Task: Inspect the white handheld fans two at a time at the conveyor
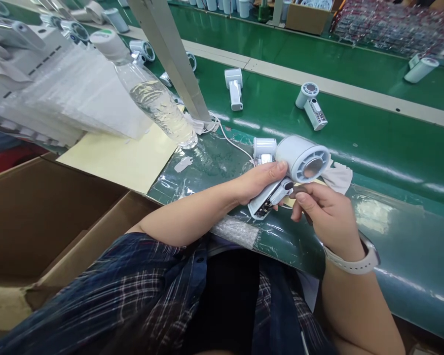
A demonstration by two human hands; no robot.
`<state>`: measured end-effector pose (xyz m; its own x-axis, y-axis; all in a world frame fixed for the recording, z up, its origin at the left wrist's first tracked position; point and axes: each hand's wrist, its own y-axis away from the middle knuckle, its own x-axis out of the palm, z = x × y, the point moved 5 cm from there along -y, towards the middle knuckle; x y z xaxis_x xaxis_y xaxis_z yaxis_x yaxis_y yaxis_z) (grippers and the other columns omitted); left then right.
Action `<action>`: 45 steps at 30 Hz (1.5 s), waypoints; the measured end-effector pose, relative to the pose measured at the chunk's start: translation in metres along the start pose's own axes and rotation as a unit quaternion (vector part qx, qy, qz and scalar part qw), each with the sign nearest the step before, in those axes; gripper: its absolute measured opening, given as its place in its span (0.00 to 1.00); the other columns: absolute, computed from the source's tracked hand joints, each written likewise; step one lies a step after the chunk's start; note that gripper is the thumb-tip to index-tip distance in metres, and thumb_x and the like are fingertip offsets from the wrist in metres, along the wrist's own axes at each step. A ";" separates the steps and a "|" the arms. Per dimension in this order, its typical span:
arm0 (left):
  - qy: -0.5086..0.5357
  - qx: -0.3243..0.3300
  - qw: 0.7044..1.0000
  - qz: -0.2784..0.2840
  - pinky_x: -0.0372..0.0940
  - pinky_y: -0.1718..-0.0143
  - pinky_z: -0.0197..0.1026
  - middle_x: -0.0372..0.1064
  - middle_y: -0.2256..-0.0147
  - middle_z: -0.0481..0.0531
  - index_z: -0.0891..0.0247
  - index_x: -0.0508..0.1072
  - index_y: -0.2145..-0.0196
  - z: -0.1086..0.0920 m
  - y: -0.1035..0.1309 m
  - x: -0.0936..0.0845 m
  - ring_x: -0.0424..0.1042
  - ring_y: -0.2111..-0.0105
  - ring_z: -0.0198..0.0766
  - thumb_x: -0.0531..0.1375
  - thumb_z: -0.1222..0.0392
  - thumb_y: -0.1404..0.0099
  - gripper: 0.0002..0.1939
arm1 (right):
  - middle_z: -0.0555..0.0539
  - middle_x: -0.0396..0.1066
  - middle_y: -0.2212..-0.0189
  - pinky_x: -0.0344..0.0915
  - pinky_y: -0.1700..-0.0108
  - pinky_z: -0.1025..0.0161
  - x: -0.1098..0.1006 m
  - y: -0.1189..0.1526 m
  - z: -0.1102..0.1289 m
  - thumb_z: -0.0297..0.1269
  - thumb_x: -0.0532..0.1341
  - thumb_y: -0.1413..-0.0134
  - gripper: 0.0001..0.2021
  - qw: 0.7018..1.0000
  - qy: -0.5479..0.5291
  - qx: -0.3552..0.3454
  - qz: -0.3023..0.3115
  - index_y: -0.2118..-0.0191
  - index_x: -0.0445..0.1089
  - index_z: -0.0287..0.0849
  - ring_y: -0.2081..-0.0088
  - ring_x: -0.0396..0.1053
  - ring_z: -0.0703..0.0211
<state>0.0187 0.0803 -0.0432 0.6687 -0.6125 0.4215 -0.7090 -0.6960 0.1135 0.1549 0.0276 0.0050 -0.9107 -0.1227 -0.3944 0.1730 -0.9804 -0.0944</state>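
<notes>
My left hand [261, 181] is wrapped round a light-blue handheld fan [303, 155], thumb against its round head. The fan is tilted, its grille facing right, and the handle's open side shows a circuit board [263, 206]. Close by the handle's upper end, my right hand [325, 212] is closed in a pinch; whatever is between its fingertips is hidden. Just behind the held fan lies another light-blue fan [265, 147], partly covered. A crumpled white cloth [338, 177] sits behind my right hand.
A clear bottle [157, 106] stands left, near yellow paper [126, 158] and a slanted metal post [170, 54]. Several fans, including one fan [234, 88], lie on the green belt [266, 106]. An open cardboard box [59, 222] is at lower left; bubble wrap [237, 231] lies by the front edge.
</notes>
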 end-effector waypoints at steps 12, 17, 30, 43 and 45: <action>0.068 0.004 0.998 0.002 0.70 0.68 0.39 0.73 0.73 0.53 0.66 0.74 0.67 0.001 -0.008 0.003 0.73 0.72 0.35 0.65 0.22 0.47 0.38 | 0.53 0.76 0.81 0.72 0.70 0.61 -0.001 0.003 -0.007 0.41 0.63 0.34 0.13 0.997 -0.019 -0.041 -0.063 0.71 0.73 0.45 0.79 0.72 0.61; 0.062 0.000 0.998 0.006 0.69 0.70 0.40 0.71 0.74 0.52 0.67 0.75 0.62 0.006 -0.007 0.005 0.71 0.75 0.35 0.58 0.23 0.38 0.38 | 0.53 0.76 0.80 0.72 0.67 0.62 0.000 0.004 -0.001 0.35 0.62 0.34 0.10 0.995 0.003 -0.079 -0.062 0.70 0.73 0.45 0.76 0.75 0.61; 0.065 0.020 0.998 0.011 0.67 0.74 0.40 0.69 0.73 0.49 0.62 0.68 0.54 -0.002 -0.004 0.010 0.70 0.75 0.36 0.60 0.28 0.36 0.33 | 0.53 0.80 0.75 0.71 0.68 0.67 0.002 0.008 0.015 0.30 0.61 0.34 0.10 0.962 0.143 -0.201 -0.115 0.68 0.74 0.45 0.74 0.78 0.63; 0.073 0.030 0.996 -0.038 0.67 0.73 0.39 0.68 0.66 0.48 0.59 0.61 0.53 -0.002 -0.002 0.004 0.70 0.72 0.34 0.70 0.41 0.44 0.32 | 0.52 0.81 0.74 0.69 0.69 0.65 0.001 0.009 0.007 0.33 0.60 0.32 0.08 0.934 0.239 -0.208 -0.166 0.63 0.76 0.44 0.73 0.77 0.60; 0.063 0.031 0.997 -0.037 0.67 0.73 0.39 0.68 0.66 0.48 0.59 0.61 0.52 -0.002 -0.002 0.004 0.70 0.72 0.34 0.69 0.41 0.42 0.31 | 0.52 0.81 0.74 0.69 0.69 0.65 0.001 0.009 0.008 0.33 0.60 0.32 0.08 0.934 0.238 -0.208 -0.168 0.63 0.76 0.45 0.73 0.77 0.60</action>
<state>0.0225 0.0795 -0.0401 0.6824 -0.5101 0.5236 -0.6410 -0.7618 0.0932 0.1527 0.0171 0.0109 -0.6864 0.3599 -0.6319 0.1289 -0.7950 -0.5928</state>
